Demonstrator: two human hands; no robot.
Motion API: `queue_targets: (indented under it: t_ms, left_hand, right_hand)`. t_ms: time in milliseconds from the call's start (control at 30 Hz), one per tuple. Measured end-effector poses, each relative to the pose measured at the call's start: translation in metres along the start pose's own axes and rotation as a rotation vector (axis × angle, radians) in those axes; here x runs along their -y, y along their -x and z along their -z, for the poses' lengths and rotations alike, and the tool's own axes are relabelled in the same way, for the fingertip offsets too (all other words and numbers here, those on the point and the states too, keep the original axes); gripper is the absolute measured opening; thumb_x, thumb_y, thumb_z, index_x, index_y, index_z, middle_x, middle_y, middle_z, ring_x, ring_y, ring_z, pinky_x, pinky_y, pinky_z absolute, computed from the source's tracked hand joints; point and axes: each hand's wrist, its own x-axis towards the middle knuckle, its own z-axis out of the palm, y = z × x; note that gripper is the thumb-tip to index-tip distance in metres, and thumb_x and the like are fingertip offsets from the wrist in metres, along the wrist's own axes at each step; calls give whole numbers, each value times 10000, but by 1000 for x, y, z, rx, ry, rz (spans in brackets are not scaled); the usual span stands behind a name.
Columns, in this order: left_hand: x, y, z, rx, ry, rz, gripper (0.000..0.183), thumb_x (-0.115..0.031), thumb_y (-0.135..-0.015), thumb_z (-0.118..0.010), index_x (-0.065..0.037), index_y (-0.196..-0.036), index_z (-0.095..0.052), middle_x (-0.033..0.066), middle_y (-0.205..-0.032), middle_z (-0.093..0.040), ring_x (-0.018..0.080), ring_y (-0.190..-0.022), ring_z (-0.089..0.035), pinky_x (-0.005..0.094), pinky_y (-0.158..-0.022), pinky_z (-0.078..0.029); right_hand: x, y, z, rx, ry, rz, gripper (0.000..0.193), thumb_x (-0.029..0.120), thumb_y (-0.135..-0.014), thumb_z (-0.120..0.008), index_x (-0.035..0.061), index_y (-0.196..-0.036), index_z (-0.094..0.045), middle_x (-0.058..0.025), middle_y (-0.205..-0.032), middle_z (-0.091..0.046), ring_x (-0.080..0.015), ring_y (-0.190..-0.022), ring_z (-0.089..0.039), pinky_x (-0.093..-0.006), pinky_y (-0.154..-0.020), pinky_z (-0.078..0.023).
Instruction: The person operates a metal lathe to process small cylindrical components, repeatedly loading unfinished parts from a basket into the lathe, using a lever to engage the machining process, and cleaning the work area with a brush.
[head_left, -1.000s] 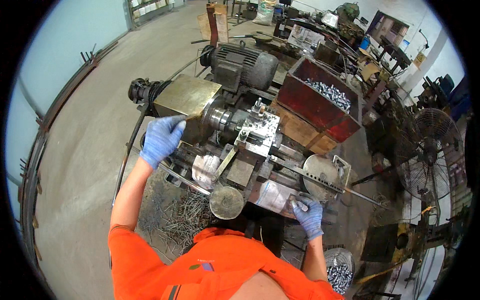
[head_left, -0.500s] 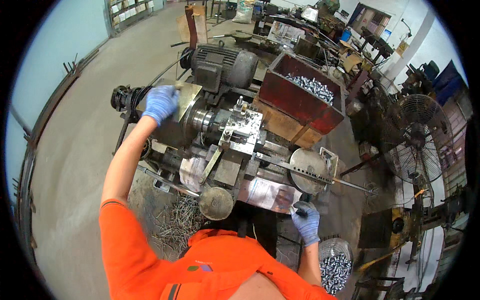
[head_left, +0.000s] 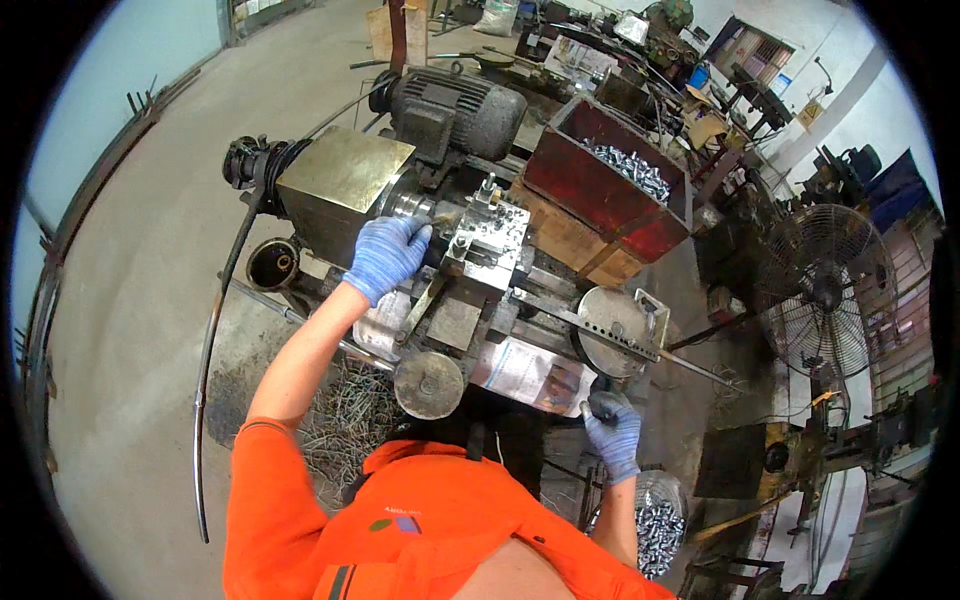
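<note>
1. Broadly, the grey floor is spreading between the pale wall and the machine, giving the left arm wide room for moving.
2. One lathe is occupying the centre, directly before the person; its near edge is running just ahead of the orange shirt.
3. One red crate is standing beyond the lathe, and one caged fan is standing well apart, at right.
4. One ribbed motor is sitting behind the brassy headstock cover.
5. One printed sheet is lying along the lathe's near side, its right corner reaching toward the right hand; one round container is lying lower, partly behind the forearm.
6. Two round discs are flanking that sheet: a near disc at left, a far disc at right.
7. Two gloved hands are working apart. The left hand is hanging just beside the chuck, left of the tool post, its fingers curling narrowly; whether they are holding anything cannot be told. The right hand is bending its fingers at the sheet's corner; its grip and contact cannot be told.
8. Small metal pieces, too many for counting, are filling two holders: crate and container.
</note>
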Motion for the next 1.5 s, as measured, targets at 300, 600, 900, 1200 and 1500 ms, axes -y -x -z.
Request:
queue_targets:
  t_ms: [300, 600, 900, 1200, 1500]
  left_hand:
    - [6, 12, -24, 92, -3, -21, 243, -277, -832, -545, -96, -924, -677, 155, -757, -637, 325, -697, -613, 418, -657, -480]
    - [25, 26, 17, 150, -68, -5, 279, -326, -841, -529, -98, -920, -671, 149, -792, -647, 322, -749, -622, 427, -689, -475]
    - [66, -11, 70, -112, -261, -14, 299, -299, -862, -549, -88, -1052, -644, 161, -902, -647, 316, -804, -632, 377, -704, -491]
    - [95, 2, 95, 42, -211, 145, 566, -450, -917, -447, -32, -1299, -452, 175, -1300, -477, 301, -1174, -469, 345, -973, -363]
    - [79, 120, -16, 238, 123, 296, 396, -317, -913, -533, 45, -1055, -611, 117, -844, -660, 157, -672, -563, 293, -592, -462]
  right_hand:
    - [-14, 7, -4, -2, 11, -56, 154, 118, -641, -754, 50, -752, -672, -97, -807, -663, -237, -758, -612, -323, -718, -481]
    - [-6, 7, 0, 1, 17, -137, 164, 101, -648, -758, 35, -777, -681, -104, -798, -667, -220, -731, -633, -294, -709, -495]
    - [-9, 16, 27, -42, 170, -142, 241, 269, -681, -750, 64, -794, -690, -125, -766, -660, -292, -726, -621, -361, -703, -480]
    - [-81, 79, 104, -240, 69, -785, 447, 447, -750, -665, 9, -843, -666, -163, -823, -664, -286, -771, -639, -359, -724, -487]
    - [-211, 244, 155, -150, 364, -1364, 507, 497, -671, -666, 59, -924, -694, -173, -938, -659, -304, -911, -626, -356, -837, -473]
